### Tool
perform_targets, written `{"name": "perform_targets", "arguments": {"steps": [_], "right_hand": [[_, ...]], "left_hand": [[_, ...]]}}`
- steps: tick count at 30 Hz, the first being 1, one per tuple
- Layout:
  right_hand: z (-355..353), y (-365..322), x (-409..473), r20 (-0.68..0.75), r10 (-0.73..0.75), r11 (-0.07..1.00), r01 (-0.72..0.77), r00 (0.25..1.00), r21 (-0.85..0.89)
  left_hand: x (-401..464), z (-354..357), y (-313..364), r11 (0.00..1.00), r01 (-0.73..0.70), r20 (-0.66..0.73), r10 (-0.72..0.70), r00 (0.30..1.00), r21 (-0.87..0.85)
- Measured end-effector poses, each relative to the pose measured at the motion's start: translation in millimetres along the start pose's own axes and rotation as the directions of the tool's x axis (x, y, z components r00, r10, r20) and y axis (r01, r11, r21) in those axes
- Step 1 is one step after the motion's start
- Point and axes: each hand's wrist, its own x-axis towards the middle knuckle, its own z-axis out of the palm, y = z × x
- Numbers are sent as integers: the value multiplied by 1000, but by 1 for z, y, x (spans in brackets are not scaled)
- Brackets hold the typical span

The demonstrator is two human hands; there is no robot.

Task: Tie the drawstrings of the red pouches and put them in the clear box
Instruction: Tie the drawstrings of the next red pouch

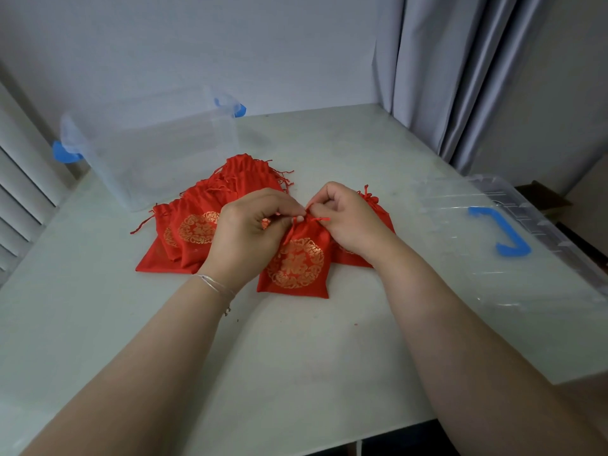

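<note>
Both hands, left hand [245, 227] and right hand [345, 218], are pinching the drawstrings [314, 219] at the front pouch [297, 261] neck on the table [296, 350], tying mid-knot; next likely cinching tight, then dropping into the clear box [154, 153].

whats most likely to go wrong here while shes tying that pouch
The left hand and right hand each pinch a thin drawstring at the front pouch's neck; a weak grip could let it slip and leave the knot loose. Loose strings from the pile of pouches lie close behind and might snag. The clear box sits beyond that pile, so reaching over could scatter it.
</note>
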Motion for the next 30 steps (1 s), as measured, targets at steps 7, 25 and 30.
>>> {"name": "perform_targets", "arguments": {"steps": [7,25,30], "right_hand": [[2,-3,1,112,220,823,-246,969,512],[12,-3,-4,72,-44,980,29,996,197],[16,1,-8,63,-243,940,251,968,-231]], "left_hand": [[-1,1,-4,998,-43,47,41,998,42],[7,1,3,678,599,98,-623,776,-426],[5,-2,0,609,691,238,-658,714,-390]]}}
